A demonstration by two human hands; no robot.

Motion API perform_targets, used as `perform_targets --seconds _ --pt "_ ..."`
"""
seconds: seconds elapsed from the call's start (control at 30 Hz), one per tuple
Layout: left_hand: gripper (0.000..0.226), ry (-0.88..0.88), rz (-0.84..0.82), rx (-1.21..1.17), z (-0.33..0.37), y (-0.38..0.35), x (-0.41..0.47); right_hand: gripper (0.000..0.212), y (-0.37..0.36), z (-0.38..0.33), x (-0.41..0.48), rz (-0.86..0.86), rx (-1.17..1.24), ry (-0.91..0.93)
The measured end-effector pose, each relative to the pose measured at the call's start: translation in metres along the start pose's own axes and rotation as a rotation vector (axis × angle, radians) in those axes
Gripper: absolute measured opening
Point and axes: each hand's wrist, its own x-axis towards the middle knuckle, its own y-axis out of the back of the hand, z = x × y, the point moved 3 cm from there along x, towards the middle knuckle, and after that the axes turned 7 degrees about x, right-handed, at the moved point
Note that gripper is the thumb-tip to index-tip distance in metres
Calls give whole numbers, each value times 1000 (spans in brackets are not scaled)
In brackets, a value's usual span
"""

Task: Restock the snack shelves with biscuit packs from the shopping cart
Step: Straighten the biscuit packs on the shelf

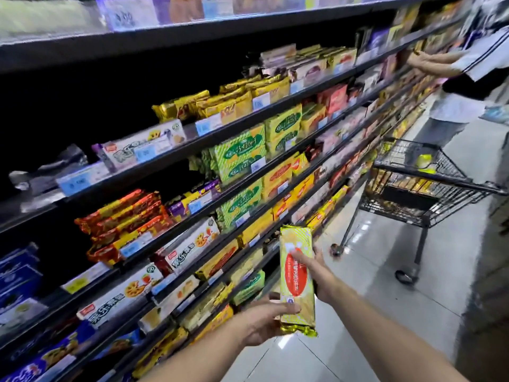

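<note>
A long yellow biscuit pack (296, 296) with a red oval label is held upright in front of the low shelves. My left hand (264, 321) grips its lower end from the left. Around its middle, from the right, is my right hand (322, 274), thumb across the label. The snack shelves (209, 136) run along the left, full of yellow, green, red and white packs. Farther down the aisle stands the black wire shopping cart (424, 186), with packs inside.
Another person (457, 78) stands past the cart at the upper right, reaching a hand onto a shelf. Light tiled floor (385, 271) spreads to the right of the shelves. Some upper left shelf sections are dark with few packs.
</note>
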Motion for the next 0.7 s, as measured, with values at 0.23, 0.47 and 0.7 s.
perform_targets --seconds 0.23,0.47,0.7 --pt "83 107 4 52 67 -36 58 74 62 -76 38 -228 -285 -242" --pt "93 -56 275 -224 163 -38 117 63 96 -163 72 -541 -495 -358" --pt "73 -133 472 -389 200 -56 171 59 110 -183 107 -638 -515 -508"
